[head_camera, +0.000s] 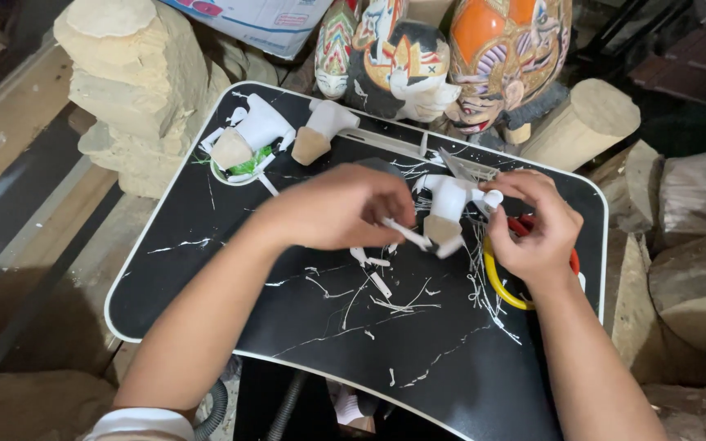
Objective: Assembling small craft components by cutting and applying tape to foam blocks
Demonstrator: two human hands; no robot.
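My left hand (341,208) grips a thin white stick-like tool (406,233) whose tip touches a small white-painted wooden figure (447,211). My right hand (537,224) pinches that figure by its knob at the right end and keeps it just above the black tray table (206,269). Under my right hand lie a yellow ring (496,282) and something red (525,226), partly hidden. White paint streaks and shavings cover the table around the figure.
Two more white figures (255,131) (324,126) lie at the table's far left, one over a green-lined white dish. Painted carved wooden masks (504,53) stand behind the table. Raw wood blocks (136,82) (582,122) and logs flank it; hoses run below.
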